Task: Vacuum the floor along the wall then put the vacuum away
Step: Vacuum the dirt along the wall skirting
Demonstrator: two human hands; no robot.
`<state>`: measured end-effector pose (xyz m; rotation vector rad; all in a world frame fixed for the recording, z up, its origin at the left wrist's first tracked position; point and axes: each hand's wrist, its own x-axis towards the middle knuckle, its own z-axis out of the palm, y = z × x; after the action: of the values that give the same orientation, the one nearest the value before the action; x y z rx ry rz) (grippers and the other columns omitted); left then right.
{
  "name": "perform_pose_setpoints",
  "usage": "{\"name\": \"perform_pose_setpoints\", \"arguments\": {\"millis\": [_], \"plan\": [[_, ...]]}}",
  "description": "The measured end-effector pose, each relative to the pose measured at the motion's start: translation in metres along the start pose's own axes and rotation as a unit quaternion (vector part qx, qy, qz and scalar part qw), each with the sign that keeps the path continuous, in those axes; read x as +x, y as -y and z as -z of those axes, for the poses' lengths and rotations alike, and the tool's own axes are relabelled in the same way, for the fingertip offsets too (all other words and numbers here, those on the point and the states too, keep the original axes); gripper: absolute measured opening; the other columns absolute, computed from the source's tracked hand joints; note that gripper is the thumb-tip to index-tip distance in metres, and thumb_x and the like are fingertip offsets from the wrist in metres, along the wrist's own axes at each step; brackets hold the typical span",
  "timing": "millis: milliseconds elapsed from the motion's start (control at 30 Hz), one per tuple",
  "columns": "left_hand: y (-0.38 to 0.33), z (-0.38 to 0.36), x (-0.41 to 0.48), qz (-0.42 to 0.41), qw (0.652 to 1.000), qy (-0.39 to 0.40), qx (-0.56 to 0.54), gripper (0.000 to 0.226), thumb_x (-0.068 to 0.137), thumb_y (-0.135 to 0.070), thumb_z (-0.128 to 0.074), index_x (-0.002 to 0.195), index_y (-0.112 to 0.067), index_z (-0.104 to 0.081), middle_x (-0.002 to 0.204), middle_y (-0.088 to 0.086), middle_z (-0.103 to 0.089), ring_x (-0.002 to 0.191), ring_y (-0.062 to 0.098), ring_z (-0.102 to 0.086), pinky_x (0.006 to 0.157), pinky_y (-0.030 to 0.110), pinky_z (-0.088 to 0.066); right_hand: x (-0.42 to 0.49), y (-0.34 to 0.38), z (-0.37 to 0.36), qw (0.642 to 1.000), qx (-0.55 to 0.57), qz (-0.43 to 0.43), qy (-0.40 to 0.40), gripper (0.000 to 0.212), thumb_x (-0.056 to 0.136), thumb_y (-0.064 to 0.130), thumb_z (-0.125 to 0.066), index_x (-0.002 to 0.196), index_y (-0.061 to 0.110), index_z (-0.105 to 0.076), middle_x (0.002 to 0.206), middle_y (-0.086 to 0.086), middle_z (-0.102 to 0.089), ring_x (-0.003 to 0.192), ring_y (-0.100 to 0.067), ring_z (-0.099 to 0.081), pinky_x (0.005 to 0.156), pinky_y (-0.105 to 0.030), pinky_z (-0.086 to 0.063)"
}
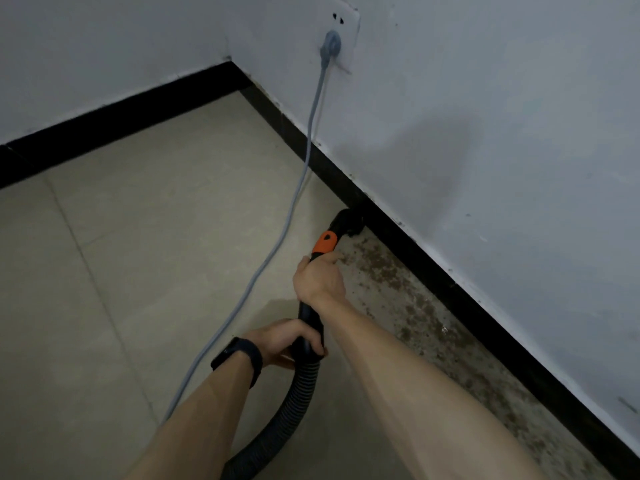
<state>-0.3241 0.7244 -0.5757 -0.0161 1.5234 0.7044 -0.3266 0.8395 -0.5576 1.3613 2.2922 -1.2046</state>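
A black vacuum nozzle [348, 221] rests on the floor against the black skirting board [450, 285]. Behind it comes an orange collar [325, 242] and a black wand. My right hand [318, 280] is shut on the wand just below the collar. My left hand [287, 337], with a black wristband, grips the wand's lower end where the ribbed black hose [298, 407] begins. Brown dirt [415, 306] lies scattered on the beige tiles along the wall, on the near side of the nozzle. The vacuum's body is out of view.
A grey power cord [294, 202] runs from a plug in the white wall socket [332, 46] down across the tiled floor [138, 254] to my left. Two white walls meet in a corner at the top centre.
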Motion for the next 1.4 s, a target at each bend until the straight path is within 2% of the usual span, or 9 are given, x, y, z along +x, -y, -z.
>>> {"name": "perform_pose_setpoints", "arguments": {"millis": [267,467,567,667,867,967,1100,1300,1400], "plan": [[-0.009,0.000,0.012,-0.024,0.999,-0.047,0.000,0.033,0.050,-0.024,-0.075,0.081,-0.016,-0.074,0.087,0.001,-0.074,0.090,0.018,-0.069,0.073,0.027,-0.054,0.018,0.005,-0.001,1.000,-0.009,0.008,0.002,0.048,0.107,0.039,-0.035,0.135,0.001,-0.030,0.119,-0.020,-0.065,0.101,-0.035,-0.066,0.072,-0.036,-0.046],[-0.008,-0.003,0.014,-0.010,0.993,-0.043,0.113,0.056,0.048,-0.034,-0.078,0.101,-0.018,-0.075,0.106,-0.001,-0.073,0.103,0.017,-0.065,0.082,0.030,-0.055,0.003,-0.013,-0.002,0.999,0.024,-0.019,-0.035,0.051,0.108,0.042,-0.033,0.141,0.002,-0.028,0.113,-0.016,-0.063,0.085,-0.031,-0.059,0.068,-0.035,-0.043],[-0.009,-0.015,0.012,-0.004,0.988,-0.020,0.156,0.042,0.057,-0.031,-0.078,0.096,-0.018,-0.074,0.106,0.000,-0.071,0.103,0.019,-0.064,0.077,0.029,-0.054,-0.001,-0.032,-0.003,0.998,0.042,-0.033,-0.044,0.055,0.107,0.046,-0.033,0.144,0.007,-0.025,0.087,-0.004,-0.056,0.073,-0.026,-0.059,0.059,-0.033,-0.046],[-0.013,-0.024,0.010,-0.003,0.977,-0.004,0.211,0.037,0.060,-0.029,-0.080,0.094,-0.017,-0.073,0.105,0.003,-0.070,0.101,0.022,-0.064,0.073,0.029,-0.054,-0.003,-0.048,-0.001,0.993,0.100,-0.054,-0.042,0.050,0.104,0.050,-0.037,0.134,0.011,-0.032,0.090,-0.007,-0.063,0.070,-0.028,-0.070,0.059,-0.038,-0.059],[-0.017,-0.014,-0.006,-0.044,0.927,-0.077,0.365,0.044,0.057,-0.040,-0.081,0.096,-0.023,-0.066,0.095,-0.002,-0.070,0.085,0.017,-0.068,0.072,0.032,-0.060,0.005,-0.061,0.015,0.909,0.404,-0.104,-0.007,0.039,0.094,0.021,-0.064,0.125,0.005,-0.045,0.086,-0.014,-0.066,0.054,-0.025,-0.068,0.047,-0.027,-0.053],[-0.017,0.003,-0.026,-0.035,0.884,-0.113,0.452,0.055,0.055,-0.045,-0.079,0.104,-0.027,-0.063,0.095,-0.003,-0.069,0.085,0.017,-0.068,0.078,0.036,-0.061,0.016,-0.051,0.019,0.883,0.455,-0.111,0.015,0.049,0.086,0.007,-0.067,0.129,-0.004,-0.048,0.087,-0.013,-0.066,0.057,-0.024,-0.072,0.048,-0.028,-0.054],[-0.006,0.022,-0.043,-0.007,0.890,-0.100,0.445,0.051,0.052,-0.042,-0.079,0.099,-0.027,-0.065,0.096,-0.004,-0.071,0.086,0.015,-0.069,0.081,0.036,-0.061,0.010,-0.033,0.004,0.871,0.474,-0.102,0.077,0.052,0.087,0.010,-0.073,0.131,-0.005,-0.050,0.077,-0.009,-0.064,0.055,-0.023,-0.070,0.054,-0.037,-0.059],[0.018,0.046,-0.066,0.048,0.910,-0.061,0.408,0.038,0.055,-0.036,-0.082,0.088,-0.025,-0.067,0.090,-0.005,-0.070,0.080,0.014,-0.066,0.061,0.024,-0.052,-0.014,-0.004,-0.030,0.894,0.427,-0.112,0.078,0.044,0.085,0.012,-0.069,0.123,0.002,-0.049,0.094,-0.012,-0.067,0.049,-0.022,-0.069,0.051,-0.033,-0.058],[0.038,0.052,-0.075,0.097,0.923,-0.033,0.372,0.039,0.061,-0.035,-0.085,0.095,-0.030,-0.067,0.104,-0.006,-0.071,0.097,0.013,-0.065,0.080,0.031,-0.057,-0.033,0.005,-0.049,0.933,0.338,-0.112,0.053,0.056,0.078,0.027,-0.065,0.123,0.010,-0.037,0.108,-0.015,-0.067,0.066,-0.032,-0.075,0.063,-0.042,-0.064]]}}
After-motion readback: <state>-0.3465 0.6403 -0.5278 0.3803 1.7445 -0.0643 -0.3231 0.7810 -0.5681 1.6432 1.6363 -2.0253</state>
